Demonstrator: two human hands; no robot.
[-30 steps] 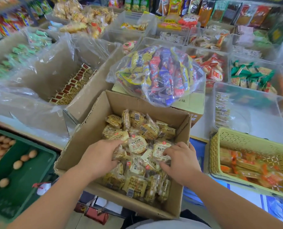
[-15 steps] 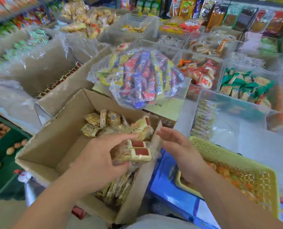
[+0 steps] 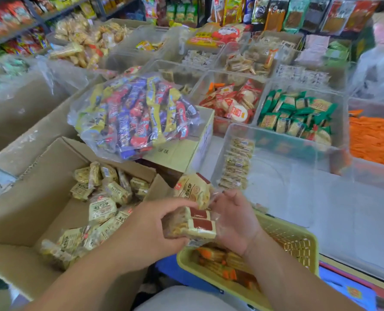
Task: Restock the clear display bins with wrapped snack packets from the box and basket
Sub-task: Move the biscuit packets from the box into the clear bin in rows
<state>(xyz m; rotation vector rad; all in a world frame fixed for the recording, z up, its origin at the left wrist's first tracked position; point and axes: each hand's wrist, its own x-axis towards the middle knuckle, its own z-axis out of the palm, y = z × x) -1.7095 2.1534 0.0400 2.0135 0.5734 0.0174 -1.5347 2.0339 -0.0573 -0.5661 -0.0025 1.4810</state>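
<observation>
Cream-wrapped packets (image 3: 193,223) are clamped in my left hand (image 3: 146,230); my right hand (image 3: 236,221) touches them, grip unclear. The clear bin (image 3: 298,187) lies far-right, nearer my right hand.

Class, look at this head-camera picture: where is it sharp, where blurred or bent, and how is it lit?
Head view: sharpest at centre, where print on the held packets shows crisply; its edges smear, notably the orange packets at right and the near corner of the cardboard box; shelf lines bow from the wide lens; lighting is even, without hard shadows.
</observation>
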